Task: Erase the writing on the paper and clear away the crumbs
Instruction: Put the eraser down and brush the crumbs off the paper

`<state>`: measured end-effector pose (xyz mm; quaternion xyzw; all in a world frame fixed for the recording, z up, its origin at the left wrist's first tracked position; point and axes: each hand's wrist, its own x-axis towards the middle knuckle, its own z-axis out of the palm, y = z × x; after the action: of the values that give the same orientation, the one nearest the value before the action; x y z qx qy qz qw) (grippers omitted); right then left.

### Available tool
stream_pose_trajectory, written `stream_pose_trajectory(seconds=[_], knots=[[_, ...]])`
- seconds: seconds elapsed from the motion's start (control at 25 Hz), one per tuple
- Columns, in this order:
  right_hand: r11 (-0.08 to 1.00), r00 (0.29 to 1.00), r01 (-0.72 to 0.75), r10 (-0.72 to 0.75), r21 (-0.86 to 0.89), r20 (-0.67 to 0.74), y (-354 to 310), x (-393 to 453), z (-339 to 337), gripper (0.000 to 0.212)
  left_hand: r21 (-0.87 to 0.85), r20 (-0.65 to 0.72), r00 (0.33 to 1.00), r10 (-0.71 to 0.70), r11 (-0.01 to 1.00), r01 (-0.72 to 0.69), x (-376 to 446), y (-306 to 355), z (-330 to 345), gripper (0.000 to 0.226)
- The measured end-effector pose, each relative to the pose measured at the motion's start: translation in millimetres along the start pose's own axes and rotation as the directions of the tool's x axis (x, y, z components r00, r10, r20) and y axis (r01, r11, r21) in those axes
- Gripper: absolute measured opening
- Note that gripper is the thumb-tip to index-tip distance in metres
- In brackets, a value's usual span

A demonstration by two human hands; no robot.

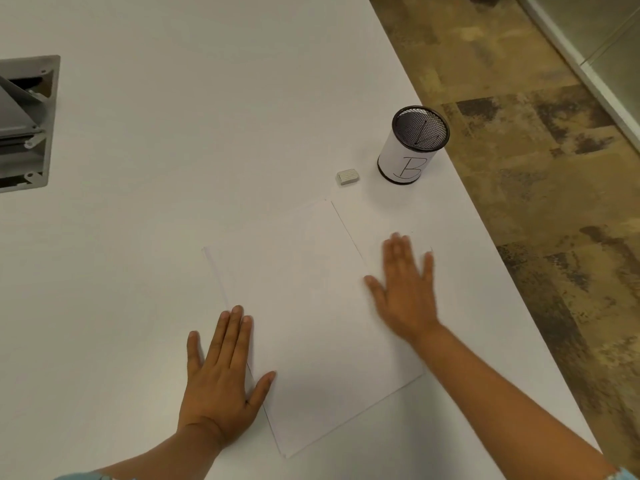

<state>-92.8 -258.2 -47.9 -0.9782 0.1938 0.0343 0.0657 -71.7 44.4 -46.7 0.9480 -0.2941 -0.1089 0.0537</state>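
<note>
A white sheet of paper (pixel 304 306) lies tilted on the white table (pixel 173 133); I make out no writing on it. My left hand (pixel 218 379) rests flat on the sheet's left edge, fingers spread, holding nothing. Flat and blurred, my right hand (pixel 405 289) lies over the sheet's right edge with open fingers. A small white eraser (pixel 347 177) sits on the table beyond the paper, apart from both hands. Any crumbs are too small to tell.
A black mesh pen cup (pixel 414 145) wrapped in white paper marked "B" stands right of the eraser, near the table's right edge (pixel 485 220). A grey metal hatch (pixel 24 123) is set into the table at far left. Patterned floor (pixel 536 168) lies beyond the edge.
</note>
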Motion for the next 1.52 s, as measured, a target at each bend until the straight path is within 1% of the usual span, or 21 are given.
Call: stream_pose_trajectory(seconds=[0.08, 0.12, 0.16, 0.24, 0.32, 0.4, 0.52, 0.64, 0.76, 0.84, 0.88, 0.96, 1.0, 1.04, 1.08, 1.12, 1.16, 1.2, 1.36, 1.44, 1.52], knots=[[0.992, 0.993, -0.122, 0.122, -0.021, 0.002, 22, 13, -10, 0.076, 0.003, -0.001, 1.0, -0.005, 1.0, 0.005, 0, 0, 0, 0.076], [0.992, 0.992, -0.126, 0.125, -0.018, -0.025, 20, 14, -13, 0.077, 0.007, 0.006, 1.0, -0.005, 1.0, 0.005, 0, 0, 0, 0.076], [0.997, 0.994, -0.078, 0.079, 0.004, -0.071, 8, 13, -14, 0.075, 0.006, 0.01, 1.0, -0.005, 1.0, 0.005, 0, 0, 0, 0.076], [0.987, 0.984, 0.142, -0.132, 0.081, -0.119, -34, 5, -6, 0.071, 0.003, 0.006, 1.0, -0.006, 1.0, 0.006, 0, 0, 0, 0.076], [0.912, 0.914, 0.404, -0.401, 0.073, -0.054, -77, -2, 9, 0.069, 0.002, 0.004, 1.0, -0.008, 1.0, 0.008, 0, 0, -1, 0.076], [0.883, 0.883, 0.466, -0.468, 0.049, 0.037, -93, 13, 15, 0.068, 0.001, 0.005, 1.0, -0.013, 1.0, 0.013, 0, 0, -1, 0.076], [0.964, 0.964, 0.266, -0.267, 0.025, 0.008, -60, 50, 8, 0.063, -0.004, 0.012, 1.0, -0.014, 1.0, 0.014, 0, 1, -2, 0.076], [0.999, 0.999, 0.034, -0.034, -0.004, -0.018, -6, 60, 2, 0.062, -0.01, 0.015, 1.0, -0.02, 1.0, 0.02, 1, 1, -4, 0.075], [0.966, 0.965, -0.258, 0.256, -0.033, -0.064, 19, 52, -7, 0.069, -0.011, 0.017, 1.0, -0.023, 1.0, 0.023, 0, 2, -4, 0.075], [0.938, 0.931, -0.345, 0.348, 0.046, -0.111, 0, 44, -14, 0.07, -0.015, 0.012, 1.0, -0.026, 1.0, 0.026, 1, 1, -4, 0.075], [0.956, 0.948, -0.277, 0.289, 0.1, -0.133, -22, 36, -15, 0.07, -0.016, 0.009, 1.0, -0.025, 1.0, 0.026, 1, 1, -4, 0.075], [0.968, 0.991, 0.077, -0.048, 0.238, -0.125, -84, 9, -10, 0.068, -0.015, -0.007, 1.0, -0.015, 1.0, 0.015, 1, 2, -4, 0.074], [0.905, 0.957, 0.291, -0.281, 0.312, -0.077, -119, -6, -5, 0.065, -0.01, -0.018, 1.0, -0.001, 1.0, 0.001, 1, 2, -4, 0.073], [0.815, 0.869, 0.471, -0.495, 0.338, -0.017, -152, -18, 1, 0.063, -0.005, -0.022, 1.0, 0.013, 1.0, -0.014, 1, 2, -4, 0.071], [0.732, 0.766, 0.594, -0.642, 0.333, 0.044, -178, -25, 5, 0.063, 0.001, -0.021, 0.999, 0.023, 1.0, -0.023, 0, 2, -4, 0.067], [0.693, 0.704, 0.648, -0.703, 0.315, 0.1, -196, -23, 9, 0.063, 0.006, -0.022, 0.999, 0.025, 1.0, -0.025, 0, 3, -4, 0.063], [0.704, 0.702, 0.645, -0.7, 0.297, 0.132, -205, -14, 12, 0.064, 0.013, -0.01, 1.0, 0.019, 1.0, -0.019, 0, 3, -4, 0.062], [0.749, 0.743, 0.609, -0.654, 0.261, 0.141, -207, -1, 14, 0.065, 0.024, 0.02, 1.0, 0.01, 1.0, -0.011, 0, 3, -5, 0.066], [0.951, 0.954, 0.285, -0.293, 0.122, 0.056, -165, 47, 13, 0.068, 0.0, 0.015, 1.0, -0.018, 1.0, 0.018, 0, 2, -4, 0.077], [0.99, 0.996, 0.09, -0.09, 0.105, -0.01, -126, 53, 14, 0.067, -0.018, 0.014, 1.0, -0.019, 1.0, 0.019, 0, 2, -4, 0.076], [0.994, 0.995, -0.07, 0.075, 0.082, -0.061, -81, 46, 14, 0.067, -0.03, 0.0, 1.0, -0.017, 0.999, 0.017, 0, 2, -3, 0.076]])
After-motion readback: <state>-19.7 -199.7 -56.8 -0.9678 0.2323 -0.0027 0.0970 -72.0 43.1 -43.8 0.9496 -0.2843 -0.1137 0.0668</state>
